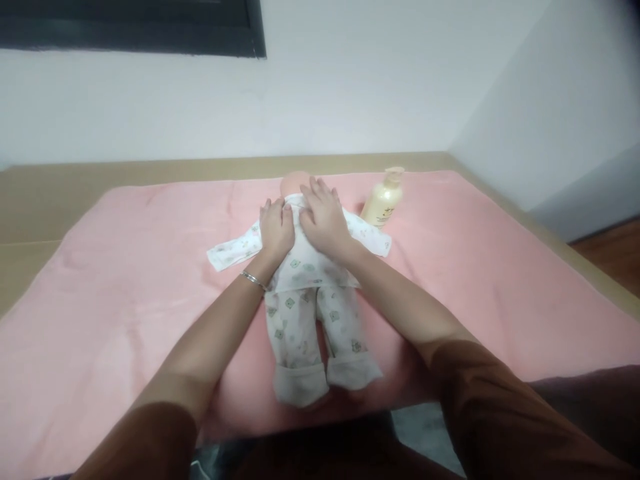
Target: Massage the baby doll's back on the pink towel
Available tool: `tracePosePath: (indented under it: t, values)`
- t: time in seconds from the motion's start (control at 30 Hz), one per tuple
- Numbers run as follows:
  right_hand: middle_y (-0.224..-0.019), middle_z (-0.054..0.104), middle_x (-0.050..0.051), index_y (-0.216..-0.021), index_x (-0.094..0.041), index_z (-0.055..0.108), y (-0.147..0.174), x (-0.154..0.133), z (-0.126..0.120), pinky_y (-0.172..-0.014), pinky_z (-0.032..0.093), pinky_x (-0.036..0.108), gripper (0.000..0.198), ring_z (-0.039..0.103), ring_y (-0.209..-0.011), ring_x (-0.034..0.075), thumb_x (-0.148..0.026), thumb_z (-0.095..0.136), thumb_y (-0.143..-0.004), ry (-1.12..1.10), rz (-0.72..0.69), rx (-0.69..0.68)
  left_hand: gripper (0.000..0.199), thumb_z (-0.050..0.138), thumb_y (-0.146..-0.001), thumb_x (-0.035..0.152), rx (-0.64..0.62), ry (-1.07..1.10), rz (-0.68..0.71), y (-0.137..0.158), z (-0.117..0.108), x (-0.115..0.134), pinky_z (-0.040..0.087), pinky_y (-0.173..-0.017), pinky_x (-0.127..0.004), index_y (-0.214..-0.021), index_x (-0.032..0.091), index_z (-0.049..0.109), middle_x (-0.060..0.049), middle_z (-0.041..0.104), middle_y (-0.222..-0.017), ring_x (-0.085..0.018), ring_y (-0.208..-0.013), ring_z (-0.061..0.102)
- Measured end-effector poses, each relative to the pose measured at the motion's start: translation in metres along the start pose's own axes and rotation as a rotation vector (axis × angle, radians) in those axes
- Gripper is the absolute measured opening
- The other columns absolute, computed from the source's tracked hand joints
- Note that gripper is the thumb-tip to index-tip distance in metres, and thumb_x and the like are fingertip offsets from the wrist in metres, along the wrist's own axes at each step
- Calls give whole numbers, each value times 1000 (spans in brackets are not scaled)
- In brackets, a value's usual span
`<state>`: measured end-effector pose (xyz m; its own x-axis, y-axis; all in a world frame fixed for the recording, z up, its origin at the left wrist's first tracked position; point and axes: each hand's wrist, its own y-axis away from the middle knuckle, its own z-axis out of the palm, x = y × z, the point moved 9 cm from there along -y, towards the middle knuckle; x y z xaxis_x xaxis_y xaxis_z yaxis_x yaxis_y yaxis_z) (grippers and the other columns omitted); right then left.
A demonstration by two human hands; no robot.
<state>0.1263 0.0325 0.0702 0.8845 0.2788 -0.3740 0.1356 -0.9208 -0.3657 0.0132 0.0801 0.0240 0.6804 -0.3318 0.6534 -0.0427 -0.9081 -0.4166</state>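
Note:
A baby doll (296,181) lies on a pink blanket, its head toward the wall and its legs toward me. It wears a white printed long-sleeved top (303,267) and matching trousers (295,333) with turned-up cuffs. My left hand (276,230) rests flat on the left shoulder area of the top, fingers stretched toward the head. On the other side, my right hand (324,217) lies across the upper right of the top, fingers extended near the doll's neck. Both palms are hidden. The doll's face cannot be seen.
A pale yellow pump bottle (384,200) leans at a tilt on the pink blanket (150,267), just beyond the doll's right sleeve. The blanket covers a surface with a tan edge (350,163) along a white wall (350,80). A dark frame (150,33) is at upper left.

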Motion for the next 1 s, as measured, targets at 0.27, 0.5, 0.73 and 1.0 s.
tracePosePath:
  t: [0.27, 0.5, 0.73, 1.0]
  values:
    - [-167, 26, 14, -147, -16, 48, -1, -2, 12, -124, 17, 66, 54, 20, -156, 34, -25, 40, -95, -51, -27, -124, 64, 15, -103, 52, 20, 23, -3, 0, 1, -4, 16, -129, -52, -138, 17, 56, -12, 59, -145, -28, -153, 33]
    - [-163, 36, 12, -144, -17, 52, 4, -7, 13, -125, 10, 65, 51, 22, -155, 32, -20, 38, -94, 17, -11, -97, 59, 18, -103, 47, 10, 27, -46, 2, -2, -1, 7, -131, -54, -137, 18, 57, -12, 59, -145, -28, -153, 32]
    - [-152, 51, 7, -136, -21, 61, -4, 0, -34, -126, 17, 63, 51, 36, -149, 29, -22, 29, -97, -38, -9, 59, 58, 43, -93, 36, -16, -8, -101, -4, -4, 6, 10, -129, -59, -149, 19, 43, -14, 53, -151, -31, -149, 40]
    - [-151, 50, 10, -149, -15, 47, -19, 66, -127, -122, 24, 62, 59, 39, -148, 34, -33, 19, -101, -84, -12, 353, 77, 77, -70, 44, -500, -126, 169, 49, 18, 97, 2, -126, -66, -141, 23, 55, -13, 24, -168, -42, -158, 4]
